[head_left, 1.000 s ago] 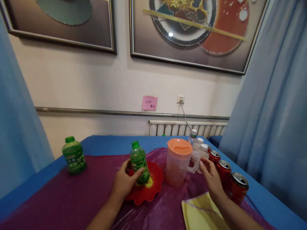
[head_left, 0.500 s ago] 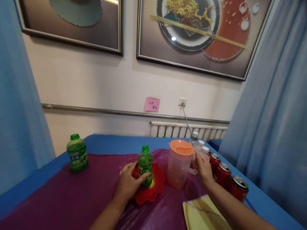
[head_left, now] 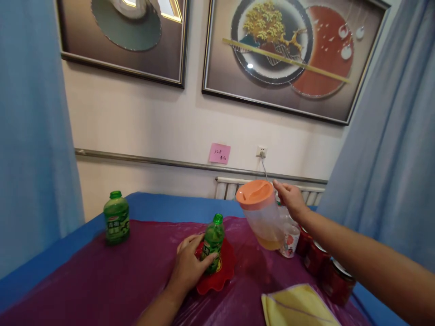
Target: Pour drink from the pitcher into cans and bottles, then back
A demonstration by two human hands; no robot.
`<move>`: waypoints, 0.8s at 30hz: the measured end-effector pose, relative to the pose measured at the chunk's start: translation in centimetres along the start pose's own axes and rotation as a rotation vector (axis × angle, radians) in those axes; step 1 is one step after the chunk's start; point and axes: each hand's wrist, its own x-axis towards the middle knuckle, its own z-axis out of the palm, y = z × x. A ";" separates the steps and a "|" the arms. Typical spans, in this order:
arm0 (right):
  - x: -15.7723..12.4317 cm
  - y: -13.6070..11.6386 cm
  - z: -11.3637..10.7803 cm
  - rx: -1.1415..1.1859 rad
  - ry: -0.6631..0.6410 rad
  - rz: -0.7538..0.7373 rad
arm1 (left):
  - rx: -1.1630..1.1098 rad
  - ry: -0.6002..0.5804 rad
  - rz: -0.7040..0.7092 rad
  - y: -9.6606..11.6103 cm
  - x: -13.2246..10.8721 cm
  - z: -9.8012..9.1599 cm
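My left hand [head_left: 193,260] is wrapped round a small green bottle [head_left: 213,244], uncapped, which tilts a little to the right over a red scalloped plate [head_left: 220,280]. In my right hand [head_left: 291,198] is a clear pitcher [head_left: 261,222] with an orange lid, raised off the table and tipped toward the left. A little yellowish liquid lies in its bottom. The pitcher's handle is mostly hidden by my fingers. Its lid is up and to the right of the bottle's mouth, apart from it.
A larger green bottle [head_left: 117,219] stands at the left on the purple sheet [head_left: 136,271]. Behind the pitcher is a patterned white cup [head_left: 290,242]. Red cans [head_left: 340,280] line the right side, partly behind my right forearm. A folded yellow cloth [head_left: 299,305] lies in front.
My right hand has lifted the pitcher off the table and tipped it leftward. The left hand still holds the small bottle, which now leans slightly. The view has shifted a little.
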 end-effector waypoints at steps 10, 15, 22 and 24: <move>1.7 -4.5 2.0 -0.145 -0.140 -0.128 | -0.004 -0.036 -0.007 0.1 -0.3 0.0; 1.4 -4.8 2.6 -0.171 -0.191 -0.178 | -0.018 -0.050 -0.017 0.3 -0.4 0.0; 1.7 -5.0 3.0 -0.267 -0.235 -0.259 | -0.044 -0.065 -0.006 0.3 -0.5 0.0; 1.8 -5.0 3.1 -0.293 -0.249 -0.269 | -0.049 -0.067 -0.007 0.4 -0.5 0.0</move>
